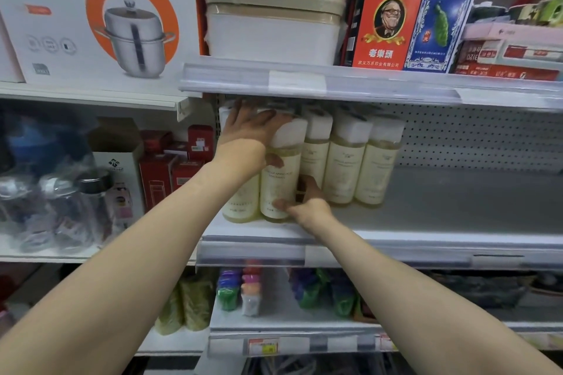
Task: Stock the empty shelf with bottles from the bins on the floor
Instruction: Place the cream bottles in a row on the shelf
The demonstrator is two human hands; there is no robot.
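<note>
Several tall bottles of pale yellow liquid with white caps stand at the left end of a grey shelf (457,204). The front bottle (278,179) is held by both of my hands. My left hand (246,131) lies over its white cap and upper part. My right hand (307,201) grips its lower part, thumb across the front near the base. Another bottle (240,204) stands just left of it, partly hidden by my left wrist. Three more bottles (344,167) stand in a row to the right. The bins are out of view.
The upper shelf's edge (320,84) hangs close above the caps. Its load is a cooker box (100,15), stacked tubs (274,9) and card boxes (387,15). Left bay holds clear jars (61,210) and red boxes (170,173). Colourful packs (243,286) sit on the shelf below.
</note>
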